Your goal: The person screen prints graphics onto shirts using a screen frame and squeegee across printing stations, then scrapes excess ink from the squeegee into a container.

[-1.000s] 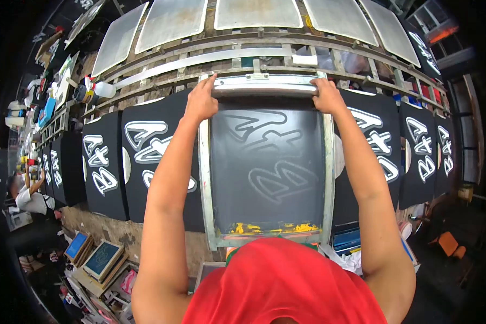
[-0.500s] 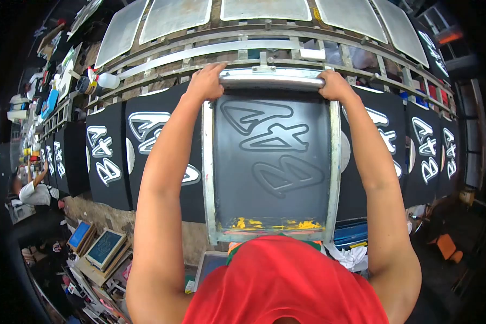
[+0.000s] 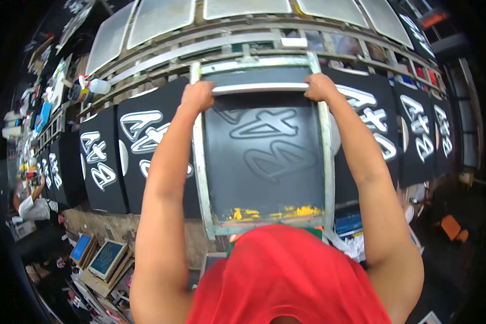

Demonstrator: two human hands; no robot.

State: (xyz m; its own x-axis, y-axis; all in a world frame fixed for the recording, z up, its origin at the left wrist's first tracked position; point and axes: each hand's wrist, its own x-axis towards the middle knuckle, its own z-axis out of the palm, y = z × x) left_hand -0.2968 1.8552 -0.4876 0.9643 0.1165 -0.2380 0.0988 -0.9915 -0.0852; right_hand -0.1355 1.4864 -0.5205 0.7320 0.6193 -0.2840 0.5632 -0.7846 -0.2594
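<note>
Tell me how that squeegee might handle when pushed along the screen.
The squeegee is probably stiff, spanning straight between the left hand and right hand. Its narrow bar may tip if released. The screen frame, with rails close on both sides, could limit sideways drift.

My two bare hands, one silver bar
Five pale rectangular panels, far edge of the grey rails.

Both arms outstretched, hands clenched.
</note>
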